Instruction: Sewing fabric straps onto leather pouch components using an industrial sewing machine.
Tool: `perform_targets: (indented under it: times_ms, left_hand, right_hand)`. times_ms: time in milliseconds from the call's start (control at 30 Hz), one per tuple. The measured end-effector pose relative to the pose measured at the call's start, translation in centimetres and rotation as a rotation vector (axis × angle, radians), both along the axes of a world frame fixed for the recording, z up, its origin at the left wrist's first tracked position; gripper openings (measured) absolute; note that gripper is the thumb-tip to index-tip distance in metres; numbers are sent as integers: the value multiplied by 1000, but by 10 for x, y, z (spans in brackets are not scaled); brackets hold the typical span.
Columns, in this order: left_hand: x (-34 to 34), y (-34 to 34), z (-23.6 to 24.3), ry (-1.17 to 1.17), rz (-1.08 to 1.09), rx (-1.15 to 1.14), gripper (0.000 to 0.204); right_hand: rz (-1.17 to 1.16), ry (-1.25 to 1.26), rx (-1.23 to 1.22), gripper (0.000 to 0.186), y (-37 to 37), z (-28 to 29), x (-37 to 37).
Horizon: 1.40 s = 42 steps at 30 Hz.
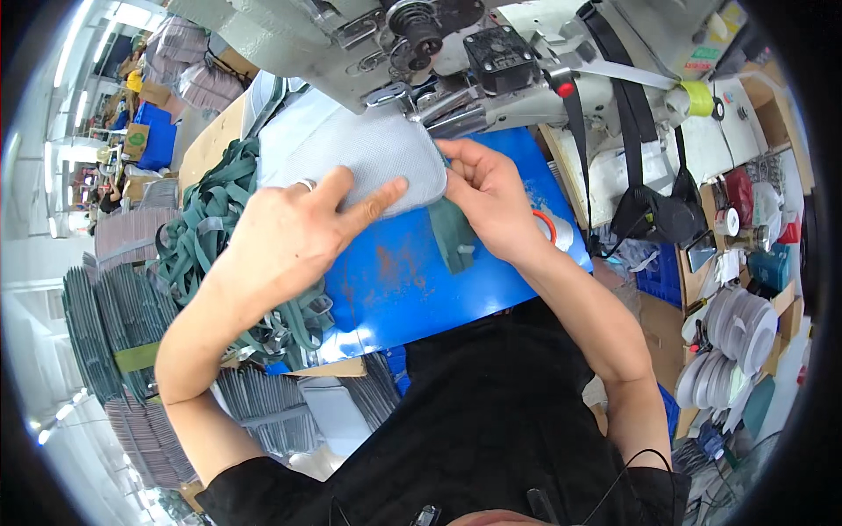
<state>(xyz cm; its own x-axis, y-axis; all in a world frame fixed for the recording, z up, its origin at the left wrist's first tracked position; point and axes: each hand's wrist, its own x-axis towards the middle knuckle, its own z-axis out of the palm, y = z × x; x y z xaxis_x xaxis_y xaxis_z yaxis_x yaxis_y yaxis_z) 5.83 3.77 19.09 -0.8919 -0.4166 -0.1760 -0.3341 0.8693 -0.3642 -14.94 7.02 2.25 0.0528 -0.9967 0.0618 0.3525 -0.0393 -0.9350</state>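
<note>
Two hands at the edge of a grey panel

The person's left hand (294,230) lies over the grey panel (377,158), thumb and forefinger spread apart and resting on its surface, grasping nothing visible; the other fingers are partly hidden. The right hand (491,197) is curled, thumb and bent forefinger pinching the green strip (453,238) along the panel's right edge. The strip's loose end hangs below that hand, over the blue tabletop (395,302). The panel sits just below the sewing machine's head (417,44), with a heap of green strips (206,206) to its left.
</note>
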Motion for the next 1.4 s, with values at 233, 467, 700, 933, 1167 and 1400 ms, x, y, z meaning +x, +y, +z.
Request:
perform_targets:
  times_ms: [233,467,700,933,1167,1400]
  left_hand:
    - [-6,-36,10,15,32,-14,66]
    - [-9,-35,4,30,10,-109,61]
    - [-27,-12,-9,34,102,-171,55]
    - [-55,13,-31,135,255,-100,32]
    - [-85,6,-71,657,504,30,31]
    - [-36,58,-130,1053,215,101,76]
  right_hand:
    - [4,-119,10,22,-20,-2,6]
    - [-56,-188,27,18,-19,-1,12]
    - [-65,-149,-2,18,-19,-1,12]
    - [-71,-142,-9,18,-18,-4,12]
    - [-100,-132,-38,19,-16,-10,12]
    - [-79,-86,0,28,3,-14,6]
